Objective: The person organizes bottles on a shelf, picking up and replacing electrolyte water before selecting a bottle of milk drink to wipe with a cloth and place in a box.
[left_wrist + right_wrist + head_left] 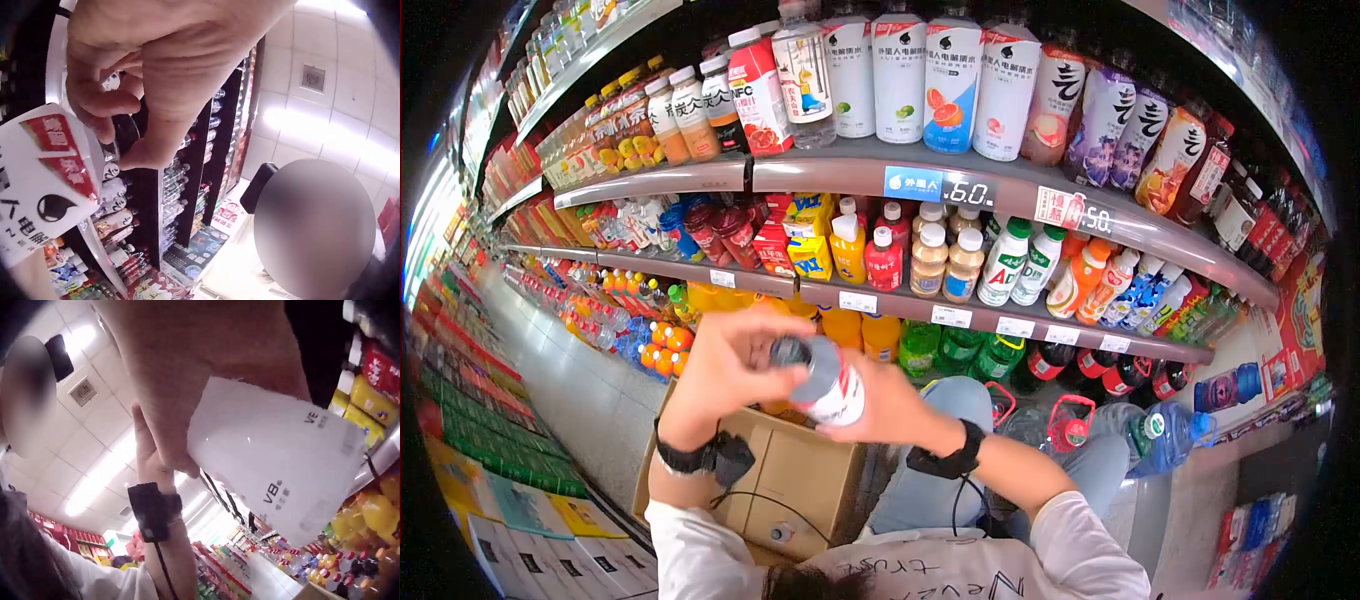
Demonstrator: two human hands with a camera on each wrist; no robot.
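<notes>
In the head view a bottle with a white label (840, 398) is tilted, its dark cap (790, 350) toward the left hand (725, 365). The left thumb and fingers curl round the cap. Lower down, the right hand (890, 400) grips the labelled body. The left wrist view shows the left hand (162, 69) bent over the dark cap, beside the bottle's white and red label (50, 181). In the right wrist view the right hand (212, 350) wraps the bottle (269, 456), whose label covers part of the view; the left hand (153, 447) is behind it.
Shelves (840, 175) of drinks rise in front, with similar white-labelled bottles (900, 85) in the upper row. An open cardboard box (800, 480) stands below the hands with a small bottle (781, 532) inside. Large water bottles (1155, 430) are at the right by the knees.
</notes>
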